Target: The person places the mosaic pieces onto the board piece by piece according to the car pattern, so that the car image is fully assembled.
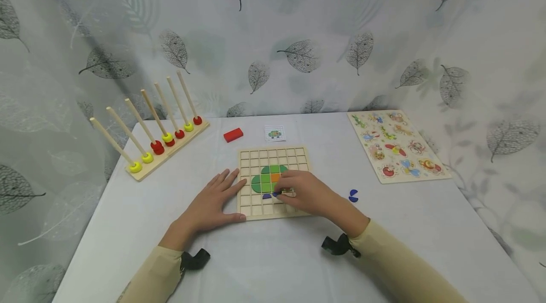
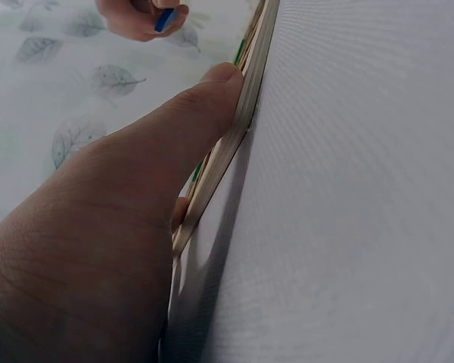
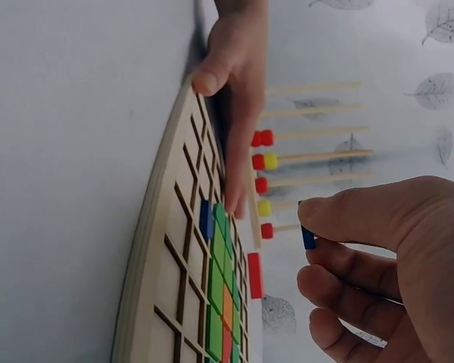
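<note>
A wooden grid board (image 1: 256, 210) lies on the white table, with green tiles (image 1: 266, 178) and an orange tile (image 1: 275, 177) set in its squares. One blue half-round tile (image 1: 267, 196) sits in the grid just below the green ones. My left hand (image 1: 211, 201) rests at the board's left side, fingers spread, the thumb (image 2: 223, 73) touching its edge. Over the board, my right hand (image 1: 309, 192) pinches another small blue tile (image 3: 308, 225) between thumb and forefinger. In the right wrist view that tile is held above the board's surface.
Two blue half-round tiles (image 1: 353, 196) lie right of the board. Behind it are a red block (image 1: 233, 135) and a small picture card (image 1: 275, 133). A bead rack with upright pegs (image 1: 170, 150) stands at the left; an animal puzzle board (image 1: 396, 146) lies at the right.
</note>
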### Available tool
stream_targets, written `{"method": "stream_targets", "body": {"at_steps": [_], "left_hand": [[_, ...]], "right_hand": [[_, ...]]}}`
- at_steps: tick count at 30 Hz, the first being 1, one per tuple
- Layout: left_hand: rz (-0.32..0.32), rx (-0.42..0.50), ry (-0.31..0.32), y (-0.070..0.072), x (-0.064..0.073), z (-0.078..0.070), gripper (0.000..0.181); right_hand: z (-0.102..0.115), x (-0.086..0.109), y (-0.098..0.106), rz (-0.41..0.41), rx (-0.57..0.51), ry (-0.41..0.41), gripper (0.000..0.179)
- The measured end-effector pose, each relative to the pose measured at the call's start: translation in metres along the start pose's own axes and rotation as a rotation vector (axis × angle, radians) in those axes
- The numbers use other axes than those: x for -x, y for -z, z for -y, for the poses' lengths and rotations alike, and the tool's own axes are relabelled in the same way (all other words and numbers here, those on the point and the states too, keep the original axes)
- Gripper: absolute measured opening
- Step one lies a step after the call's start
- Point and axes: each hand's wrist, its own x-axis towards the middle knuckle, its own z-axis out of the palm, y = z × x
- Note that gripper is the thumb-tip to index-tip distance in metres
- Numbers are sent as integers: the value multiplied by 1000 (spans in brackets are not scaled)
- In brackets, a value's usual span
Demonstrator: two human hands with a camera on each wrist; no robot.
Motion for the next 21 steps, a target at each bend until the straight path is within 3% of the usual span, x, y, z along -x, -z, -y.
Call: {"method": "stream_targets", "body": {"at_steps": [12, 21], "left_hand": [[-9, 1, -7, 0, 1, 1, 103], [-7, 8, -6, 1, 2, 0, 103]], "right_hand": [[-1, -12, -19, 33, -26, 32, 10], [0, -19, -32, 54, 45, 54, 7]]}}
